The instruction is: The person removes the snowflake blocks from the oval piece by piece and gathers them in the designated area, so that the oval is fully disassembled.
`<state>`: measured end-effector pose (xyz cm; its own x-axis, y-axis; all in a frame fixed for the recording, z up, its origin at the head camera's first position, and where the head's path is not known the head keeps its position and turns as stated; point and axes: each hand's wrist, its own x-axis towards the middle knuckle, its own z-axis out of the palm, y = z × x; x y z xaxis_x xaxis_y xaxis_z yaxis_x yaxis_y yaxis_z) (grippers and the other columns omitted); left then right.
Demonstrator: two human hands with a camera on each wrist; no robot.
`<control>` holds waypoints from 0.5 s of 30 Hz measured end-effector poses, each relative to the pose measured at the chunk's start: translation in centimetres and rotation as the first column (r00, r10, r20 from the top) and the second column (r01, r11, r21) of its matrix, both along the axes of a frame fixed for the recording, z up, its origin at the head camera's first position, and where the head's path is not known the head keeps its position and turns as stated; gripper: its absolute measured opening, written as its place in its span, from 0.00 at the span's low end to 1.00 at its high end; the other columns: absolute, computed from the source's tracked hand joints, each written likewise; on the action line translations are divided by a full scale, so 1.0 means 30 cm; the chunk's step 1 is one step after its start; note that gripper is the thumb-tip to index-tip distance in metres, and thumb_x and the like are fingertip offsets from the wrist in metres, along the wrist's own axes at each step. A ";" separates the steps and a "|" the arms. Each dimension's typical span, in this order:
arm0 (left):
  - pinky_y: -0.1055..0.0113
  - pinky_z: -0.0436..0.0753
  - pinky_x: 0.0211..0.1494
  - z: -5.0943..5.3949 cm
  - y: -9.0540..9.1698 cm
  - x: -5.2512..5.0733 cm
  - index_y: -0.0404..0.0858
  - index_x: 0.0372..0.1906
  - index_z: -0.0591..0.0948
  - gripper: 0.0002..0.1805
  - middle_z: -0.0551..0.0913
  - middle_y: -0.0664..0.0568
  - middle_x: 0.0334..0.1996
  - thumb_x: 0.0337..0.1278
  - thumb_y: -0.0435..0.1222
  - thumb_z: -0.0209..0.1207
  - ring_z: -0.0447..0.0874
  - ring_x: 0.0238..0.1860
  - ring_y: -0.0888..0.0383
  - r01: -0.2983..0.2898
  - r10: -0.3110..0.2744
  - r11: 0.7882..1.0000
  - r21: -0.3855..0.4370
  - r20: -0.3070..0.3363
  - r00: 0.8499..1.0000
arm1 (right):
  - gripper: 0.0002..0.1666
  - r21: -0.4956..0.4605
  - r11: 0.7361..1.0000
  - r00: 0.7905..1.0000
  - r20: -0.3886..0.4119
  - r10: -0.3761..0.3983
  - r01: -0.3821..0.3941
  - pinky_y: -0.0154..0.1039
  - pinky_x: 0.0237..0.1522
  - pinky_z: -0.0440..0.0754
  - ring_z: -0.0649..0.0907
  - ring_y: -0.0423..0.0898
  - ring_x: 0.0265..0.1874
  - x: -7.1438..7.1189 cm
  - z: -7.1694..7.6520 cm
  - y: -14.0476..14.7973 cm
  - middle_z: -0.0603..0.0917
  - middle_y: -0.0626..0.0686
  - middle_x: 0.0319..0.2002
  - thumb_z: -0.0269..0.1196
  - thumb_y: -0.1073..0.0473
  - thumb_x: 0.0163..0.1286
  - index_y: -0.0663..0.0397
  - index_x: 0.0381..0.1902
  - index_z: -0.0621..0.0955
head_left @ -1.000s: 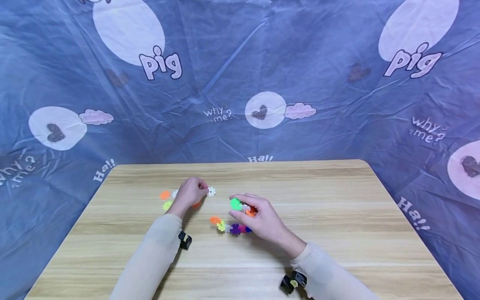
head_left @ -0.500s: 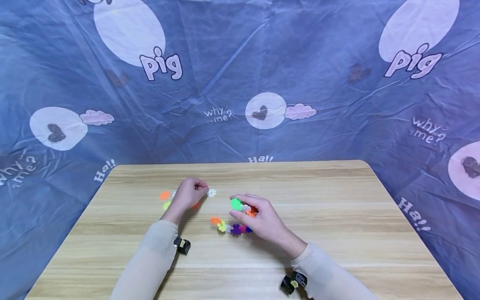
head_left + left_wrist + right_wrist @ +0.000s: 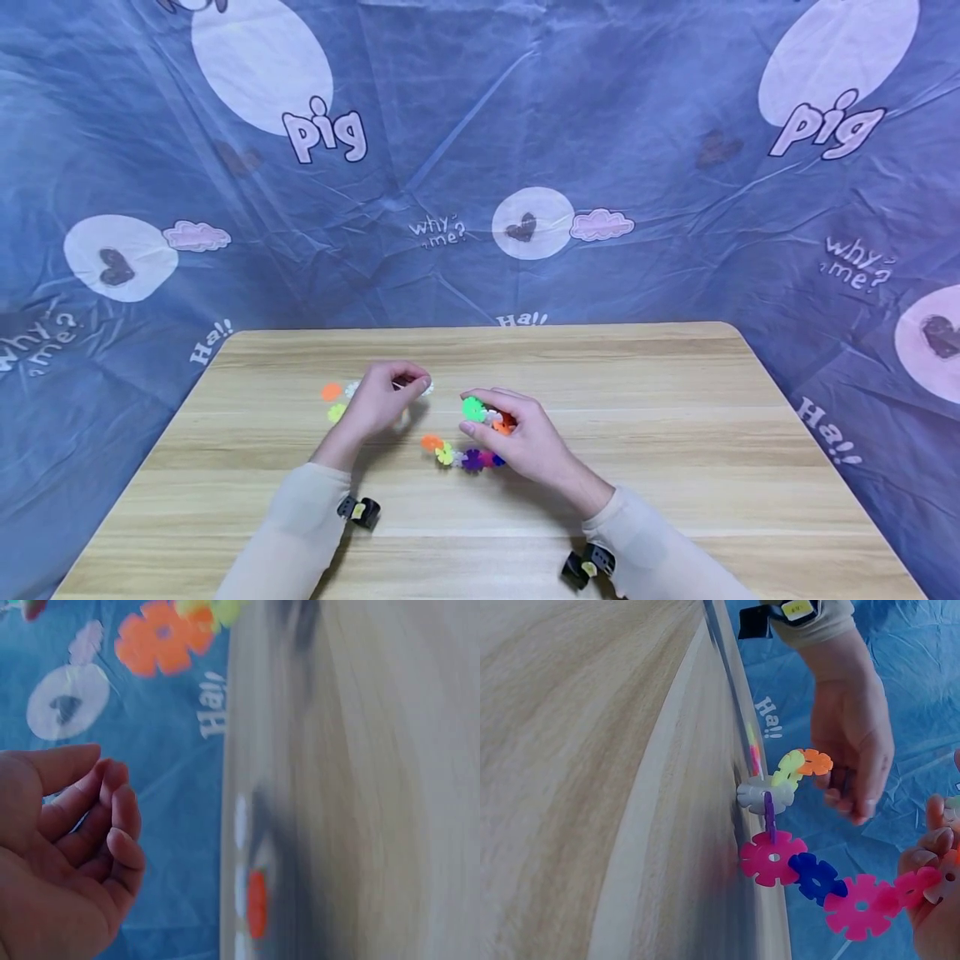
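Note:
My right hand (image 3: 525, 429) grips a curved chain of flower-shaped plastic building discs (image 3: 859, 906) by its upper stretch. A green disc (image 3: 473, 408) shows between its thumb and fingers. The chain's far end, with an orange disc (image 3: 163, 636), hangs free above the table. My left hand (image 3: 378, 400) hovers over the table left of it, fingers loosely curled, thumb tip near the index finger; no disc shows between them in the left wrist view. Just past its fingertips a white disc (image 3: 431, 387) lies partly hidden.
Loose discs lie left of my left hand: an orange one (image 3: 332, 392), a yellow one (image 3: 337, 413) and a white one (image 3: 351, 389). Everything is on a wooden table (image 3: 637, 467), with a blue printed cloth (image 3: 450, 125) hanging behind its back edge.
My left hand has shifted slightly right and risen, so it now covers part of the white disc and hides the orange one below it. The right hand and chain keep still.

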<state>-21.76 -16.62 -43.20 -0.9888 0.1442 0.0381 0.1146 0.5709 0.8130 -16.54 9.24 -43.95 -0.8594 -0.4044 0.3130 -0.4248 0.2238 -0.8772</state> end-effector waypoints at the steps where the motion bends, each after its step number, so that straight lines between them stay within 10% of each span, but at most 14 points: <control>1: 0.68 0.82 0.44 0.004 0.005 0.008 0.34 0.49 0.90 0.11 0.91 0.46 0.39 0.73 0.37 0.65 0.83 0.39 0.57 0.016 -0.016 1.000 0.012 -0.007 1.000 | 0.24 -0.001 1.000 1.000 -0.002 0.000 0.000 0.34 0.48 0.89 0.86 0.40 0.45 0.000 0.001 0.000 0.90 0.52 0.54 0.73 0.57 0.73 0.53 0.65 0.86; 15: 0.70 0.82 0.44 0.072 0.052 0.107 0.33 0.49 0.90 0.10 0.91 0.46 0.40 0.75 0.36 0.65 0.83 0.40 0.58 0.130 -0.125 0.983 0.128 -0.047 0.991 | 0.24 0.009 1.000 1.000 -0.024 -0.010 0.010 0.34 0.44 0.87 0.85 0.39 0.41 -0.001 -0.002 0.004 0.91 0.51 0.50 0.72 0.56 0.74 0.53 0.66 0.86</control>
<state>-18.55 -15.06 -41.03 -0.9599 0.2607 0.1030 0.2128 0.4388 0.8730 -16.58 9.38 -44.01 -0.8555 -0.3990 0.3300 -0.4435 0.2358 -0.8647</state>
